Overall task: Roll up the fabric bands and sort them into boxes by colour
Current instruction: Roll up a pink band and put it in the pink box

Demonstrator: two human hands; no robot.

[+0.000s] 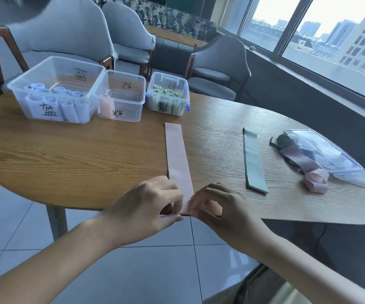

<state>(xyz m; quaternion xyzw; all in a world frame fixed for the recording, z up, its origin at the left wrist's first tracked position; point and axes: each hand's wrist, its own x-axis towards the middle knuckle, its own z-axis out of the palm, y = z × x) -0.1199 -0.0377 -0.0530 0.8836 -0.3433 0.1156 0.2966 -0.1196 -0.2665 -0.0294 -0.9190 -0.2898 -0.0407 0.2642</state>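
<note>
Pink band (178, 159): lying flat on the wooden table (67, 154), running straight away from the pinch toward the boxes; near end sitting at the table edge.
Grip: left hand (148, 207) and right hand (221, 207) both pinching that near end, fingertips curling onto the corners, seemingly starting the first turn.
Handling: judging it thin, soft and light; likely floppy, so the roll is going to need even pressure from both sides or it will skew.
Hold point: the two near corners, fingers staying close together.
Pink box (120, 96): sitting beyond the far end of the band, holding one pink roll.
Blue box (56, 88): standing left of that, holding many blue rolls.
Green box (168, 94): standing right of the pink one, holding green rolls.
Green band (255, 162): waiting flat, well right of the grip.
Loose pile (308, 163): lying further right, tangled.
</note>
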